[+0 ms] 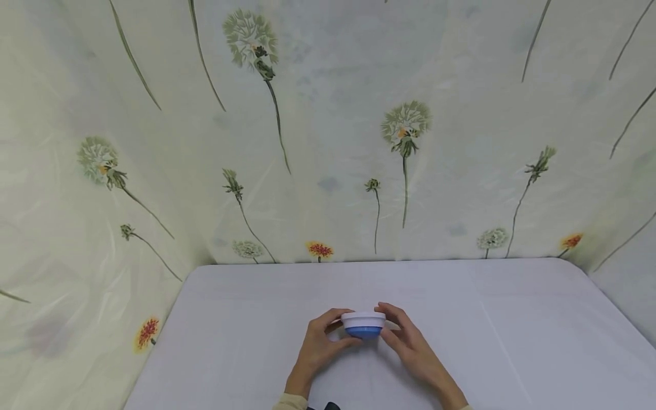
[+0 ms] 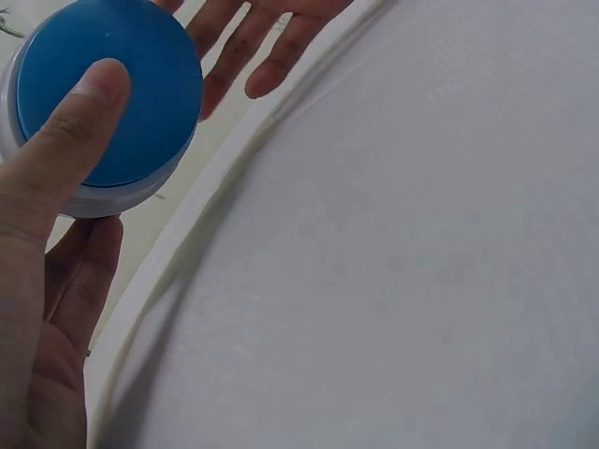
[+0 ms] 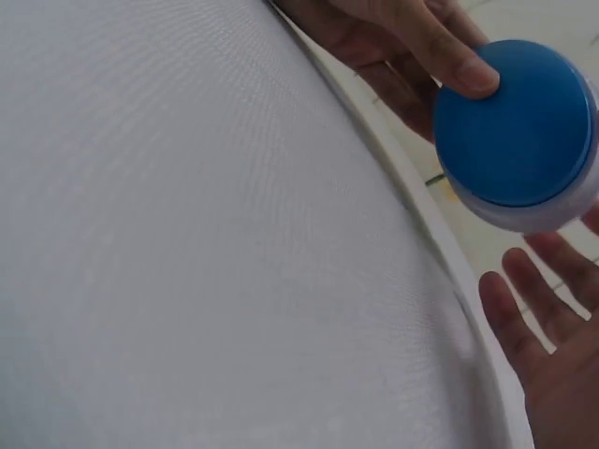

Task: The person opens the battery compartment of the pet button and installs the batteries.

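A small round container (image 1: 363, 319), white with a blue face, is held above the white table, the blue side tilted down towards me. My left hand (image 1: 320, 343) grips its left side; in the left wrist view the thumb (image 2: 80, 117) presses the blue face (image 2: 140, 103) while fingers support the white side from behind. At the right edge, my right hand (image 1: 412, 347) has its index finger at the top rim and its thumb at the lower side. Other right-hand fingers (image 3: 524, 290) are spread and apart from the container in the right wrist view.
A white cloth covers the table (image 1: 246, 319). Behind and on both sides hangs a pale curtain (image 1: 328, 142) printed with dandelions. A small dark object (image 1: 332, 406) shows at the bottom edge, close to the left sleeve (image 1: 291, 402).
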A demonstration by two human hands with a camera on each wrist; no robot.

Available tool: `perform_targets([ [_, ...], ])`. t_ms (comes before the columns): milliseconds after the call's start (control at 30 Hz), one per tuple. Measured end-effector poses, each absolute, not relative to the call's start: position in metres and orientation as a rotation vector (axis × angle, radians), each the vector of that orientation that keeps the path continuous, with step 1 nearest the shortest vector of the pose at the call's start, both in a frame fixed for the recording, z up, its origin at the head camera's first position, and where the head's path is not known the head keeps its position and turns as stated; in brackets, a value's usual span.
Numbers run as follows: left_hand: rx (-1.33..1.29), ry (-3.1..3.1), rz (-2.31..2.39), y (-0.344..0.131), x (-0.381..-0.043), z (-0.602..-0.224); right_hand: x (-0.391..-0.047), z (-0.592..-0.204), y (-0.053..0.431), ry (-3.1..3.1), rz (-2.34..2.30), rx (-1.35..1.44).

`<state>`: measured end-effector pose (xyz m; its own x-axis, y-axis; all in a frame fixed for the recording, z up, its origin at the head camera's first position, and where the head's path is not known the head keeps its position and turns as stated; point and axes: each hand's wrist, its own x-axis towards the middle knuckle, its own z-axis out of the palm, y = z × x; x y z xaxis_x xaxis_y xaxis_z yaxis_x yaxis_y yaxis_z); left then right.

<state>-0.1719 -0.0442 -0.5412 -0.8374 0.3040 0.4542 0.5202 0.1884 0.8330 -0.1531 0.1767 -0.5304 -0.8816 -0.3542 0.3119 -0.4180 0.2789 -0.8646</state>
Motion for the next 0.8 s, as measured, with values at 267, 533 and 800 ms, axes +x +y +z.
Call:
perform_targets([
  [267,-0.763,-2.306,-1.694,-0.044,-0.161,-0.519,-0.149,-0.521,0.171,-2.375,1.719,0.752],
  [533,-0.741,-2.358,-1.724,-0.043,-0.16,-0.516,-0.151,-0.529,0.173,-2.5,1.665,0.707],
  [800,-0.769,-2.377,-1.703,-0.042,-0.159,-0.516,-0.151,-0.53,0.175,-2.545,1.683,0.643],
])
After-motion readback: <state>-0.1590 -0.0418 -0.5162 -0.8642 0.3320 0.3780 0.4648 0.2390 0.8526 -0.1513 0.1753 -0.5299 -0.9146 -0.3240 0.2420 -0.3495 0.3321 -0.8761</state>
